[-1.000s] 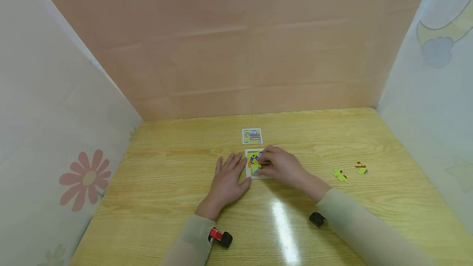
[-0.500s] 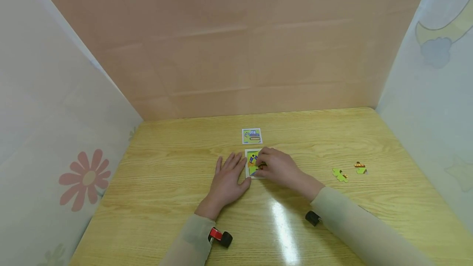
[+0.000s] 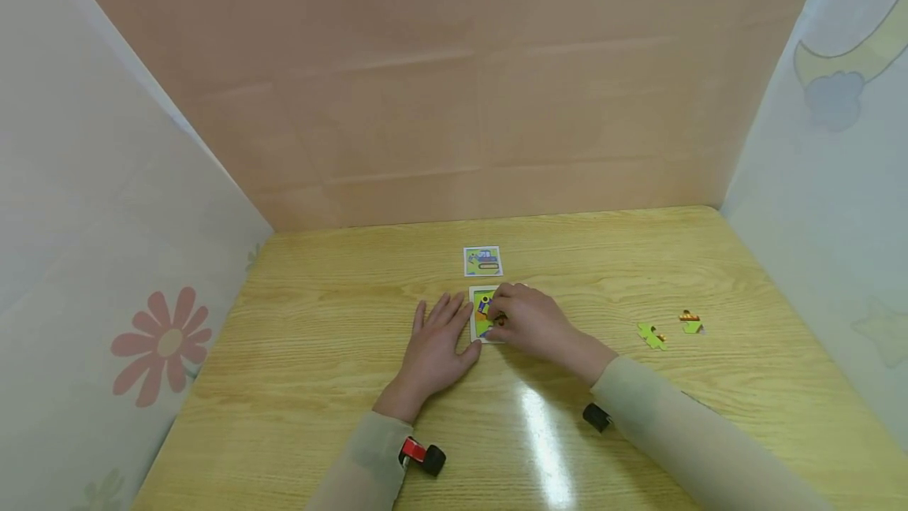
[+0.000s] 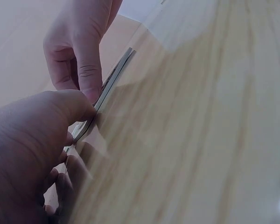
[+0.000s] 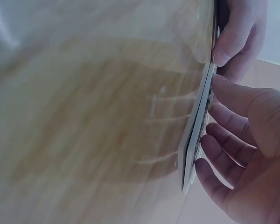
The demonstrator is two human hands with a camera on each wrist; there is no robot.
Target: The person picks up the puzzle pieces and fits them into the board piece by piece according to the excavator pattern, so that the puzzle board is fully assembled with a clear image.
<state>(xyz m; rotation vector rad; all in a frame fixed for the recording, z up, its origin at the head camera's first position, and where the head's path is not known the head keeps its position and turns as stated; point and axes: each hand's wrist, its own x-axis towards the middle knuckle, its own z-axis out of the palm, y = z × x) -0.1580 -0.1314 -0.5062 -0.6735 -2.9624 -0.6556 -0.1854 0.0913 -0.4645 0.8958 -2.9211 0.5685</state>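
Observation:
A small jigsaw puzzle in a white-edged tray point(image 3: 473, 330) lies mid-table, showing green with a blue and yellow digger picture. My left hand point(image 3: 436, 349) rests flat beside it, fingers straight, with the thumb and fingertips at the tray's left edge. Over the tray's right part, my right hand point(image 3: 535, 324) pinches a puzzle piece point(image 3: 500, 318) between thumb and fingers, mostly hidden under the hand. In the right wrist view, its curled fingertips point(image 5: 214, 144) meet the top of the tray, seen edge-on. The left wrist view has the left thumb point(image 4: 81, 105) against the tray's edge.
A picture card point(image 3: 483, 261) of a digger lies just beyond the tray. To the right are two loose puzzle pieces, one green piece point(image 3: 651, 336) and one with an orange striped top point(image 3: 691, 323). Fabric walls point(image 3: 454, 101) stand around the wooden table point(image 3: 319, 298).
My right hand has moved a little left over the tray with the puzzle piece, covering more of the picture. The left hand has stayed in place.

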